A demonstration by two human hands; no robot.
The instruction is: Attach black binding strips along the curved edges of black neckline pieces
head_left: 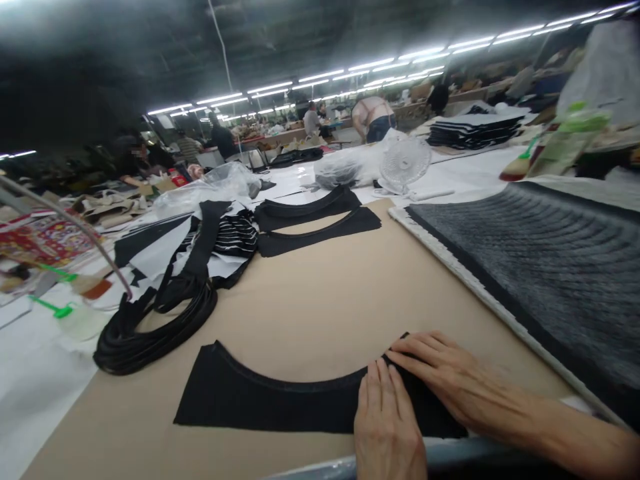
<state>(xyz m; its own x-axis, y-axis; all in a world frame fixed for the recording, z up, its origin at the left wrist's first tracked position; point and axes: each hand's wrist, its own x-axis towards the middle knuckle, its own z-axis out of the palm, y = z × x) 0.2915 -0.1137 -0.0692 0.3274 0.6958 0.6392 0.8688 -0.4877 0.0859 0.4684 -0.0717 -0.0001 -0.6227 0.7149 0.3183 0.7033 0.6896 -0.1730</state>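
Note:
A black fabric piece (270,408) with a curved, folded-looking upper edge lies flat on the tan board (320,300) in front of me. My left hand (387,420) rests on its right half, fingers stretched out together and tips at the curved edge. Just to the right, my right hand (445,373) lies across the piece's right end, fingers extended and their tips on the same edge. The two hands almost touch. Both are open, though the right thumb is mostly hidden.
Two similar black curved pieces (320,230) lie farther back. Left of them sit looped black strips (160,340) and striped fabric (235,237). A grey-black stack of material (530,247) borders the right side. Green-tipped bottles (75,320) stand left; a small fan (405,163) is behind.

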